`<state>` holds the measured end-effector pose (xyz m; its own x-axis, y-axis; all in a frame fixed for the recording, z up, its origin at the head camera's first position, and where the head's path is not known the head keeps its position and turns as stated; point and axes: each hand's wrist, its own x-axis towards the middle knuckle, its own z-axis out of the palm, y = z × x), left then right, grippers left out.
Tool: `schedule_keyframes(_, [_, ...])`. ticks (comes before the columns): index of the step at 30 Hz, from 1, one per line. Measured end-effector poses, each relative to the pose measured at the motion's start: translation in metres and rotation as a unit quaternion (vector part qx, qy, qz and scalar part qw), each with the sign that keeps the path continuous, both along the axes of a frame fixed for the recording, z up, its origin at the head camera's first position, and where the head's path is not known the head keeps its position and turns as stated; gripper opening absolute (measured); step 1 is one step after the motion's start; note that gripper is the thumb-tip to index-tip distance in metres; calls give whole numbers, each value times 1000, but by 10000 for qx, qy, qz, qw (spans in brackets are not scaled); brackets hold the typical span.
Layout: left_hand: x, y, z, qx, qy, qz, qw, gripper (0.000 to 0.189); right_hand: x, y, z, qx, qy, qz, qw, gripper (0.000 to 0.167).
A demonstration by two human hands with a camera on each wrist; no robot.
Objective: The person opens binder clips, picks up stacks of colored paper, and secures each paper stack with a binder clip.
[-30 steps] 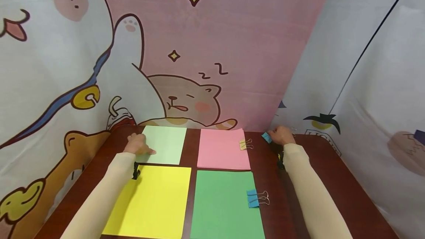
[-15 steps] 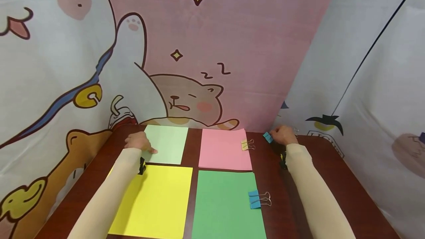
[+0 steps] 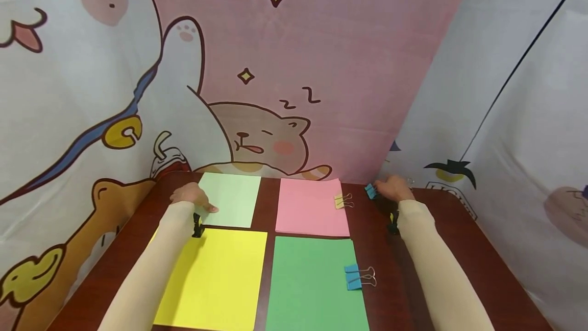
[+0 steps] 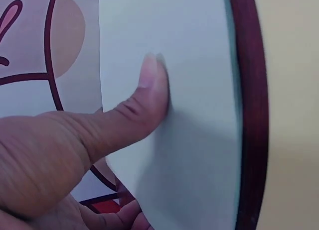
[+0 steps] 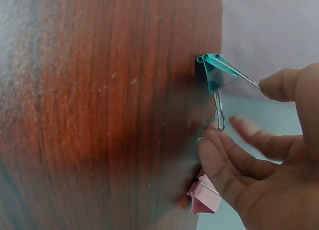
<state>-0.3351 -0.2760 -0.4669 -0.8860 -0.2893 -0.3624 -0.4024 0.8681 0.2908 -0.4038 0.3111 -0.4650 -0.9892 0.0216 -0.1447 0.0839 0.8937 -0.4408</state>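
Observation:
In the head view, my left hand [image 3: 190, 195] is at the left edge of a pale green sheet [image 3: 231, 199]. In the left wrist view, its thumb [image 4: 149, 100] lies across the top of this pale green paper, with curled fingers by the edge. At the back right, my right hand [image 3: 392, 188] holds a small blue binder clip [image 3: 370, 191]. The right wrist view shows the clip's wire handles [image 5: 244, 78] spread apart at my fingers. Just below that hand is a pink binder clip [image 5: 203, 196], apart from the held one.
Pink paper [image 3: 308, 206] carries a yellow binder clip [image 3: 339, 201] on its right edge. A larger blue binder clip [image 3: 353, 277] grips the green paper [image 3: 312, 285]. Yellow paper [image 3: 225, 275] lies at front left on the dark wooden table [image 3: 459, 249]. Printed cloth [image 3: 349, 65] hangs behind.
The left hand has turned slightly, its thumb staying on the pale green paper. The blue clip in my right hand has tilted a little; the view itself has shifted slightly.

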Motion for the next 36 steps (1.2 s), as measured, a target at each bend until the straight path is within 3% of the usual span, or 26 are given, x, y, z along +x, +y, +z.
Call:
schedule_keyframes(3, [0, 1, 1, 90, -71, 148, 9998, 116, 0, 2, 2, -208, -247, -71, 9995, 68])
schedule_keyframes(6, [1, 2, 2, 67, -115, 195, 9997, 117, -3, 4, 3, -498, -531, -205, 9971, 62])
schedule_keyframes(12, [6, 5, 6, 253, 31, 142, 9996, 100, -8, 12, 3, -1477, -853, -574, 9837, 46])
schedule_keyframes(18, [10, 2, 2, 393, 128, 136, 9991, 95, -2, 7, -3, -2290, -947, -767, 9658, 66])
schedule_keyframes(28, [12, -11, -7, 1225, 187, 25, 9923, 111, 10, 4, -7, -2383, -808, -582, 9661, 70])
schedule_keyframes(33, [13, -18, -6, 1643, 412, 35, 9855, 87, 15, 6, -8, -2386, -649, -611, 9670, 73])
schedule_keyframes(36, [14, -23, -7, 1797, 451, 256, 9823, 76, 19, 5, -9, -2418, -459, -578, 9675, 72])
